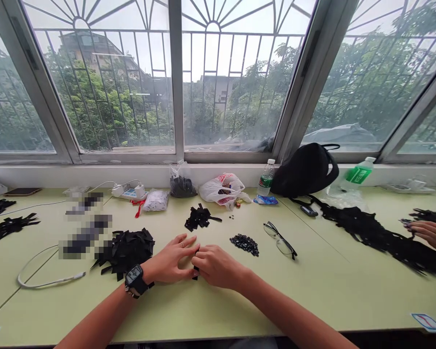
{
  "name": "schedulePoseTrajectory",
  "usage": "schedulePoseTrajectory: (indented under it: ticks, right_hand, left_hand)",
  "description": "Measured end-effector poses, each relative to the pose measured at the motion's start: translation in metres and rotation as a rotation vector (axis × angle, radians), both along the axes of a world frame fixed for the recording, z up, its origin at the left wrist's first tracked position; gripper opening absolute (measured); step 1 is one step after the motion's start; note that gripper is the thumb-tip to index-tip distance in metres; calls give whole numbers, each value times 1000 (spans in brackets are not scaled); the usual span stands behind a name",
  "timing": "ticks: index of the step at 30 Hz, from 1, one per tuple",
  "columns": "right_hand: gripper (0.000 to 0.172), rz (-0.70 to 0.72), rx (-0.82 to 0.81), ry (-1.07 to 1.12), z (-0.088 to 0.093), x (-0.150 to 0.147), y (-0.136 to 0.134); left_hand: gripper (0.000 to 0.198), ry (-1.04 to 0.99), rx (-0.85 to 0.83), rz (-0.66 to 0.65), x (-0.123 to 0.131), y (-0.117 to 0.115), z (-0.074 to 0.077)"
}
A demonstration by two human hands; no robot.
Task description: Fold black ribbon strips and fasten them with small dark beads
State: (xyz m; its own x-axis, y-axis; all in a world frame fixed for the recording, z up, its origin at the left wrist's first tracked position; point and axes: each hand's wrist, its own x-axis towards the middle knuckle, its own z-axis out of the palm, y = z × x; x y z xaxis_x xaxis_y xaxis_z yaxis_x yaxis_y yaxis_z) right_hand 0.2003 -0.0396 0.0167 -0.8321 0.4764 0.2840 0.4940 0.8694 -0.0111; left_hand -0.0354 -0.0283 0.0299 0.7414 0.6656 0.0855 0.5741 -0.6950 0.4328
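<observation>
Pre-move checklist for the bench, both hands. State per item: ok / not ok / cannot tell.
1. Black strip in right hand: ok, its end shows below the fingers.
2. Left hand on the strip: cannot tell, the hands hide the contact.
3. Pile of black strips clear of the left hand: cannot tell, it lies very close.
4. Eyeglasses clear of the right hand: ok, apart.
5. Heap of small black pieces clear of the right hand: ok, apart.
6. Another person's hand clear of both hands: ok, at the far right.
</observation>
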Motion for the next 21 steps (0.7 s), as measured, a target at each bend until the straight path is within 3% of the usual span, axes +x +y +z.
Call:
schedulePoseTrajectory:
  ticks: [12,21]
  right_hand:
    - [14,6,50,-58,-1,-5,-5]
    - [14,7,-42,155,-7,0,5]
  left_hand:
    - [75,10,19,-8,-1,2,-3]
    - [80,-32,2,-5,-3,0,-2]
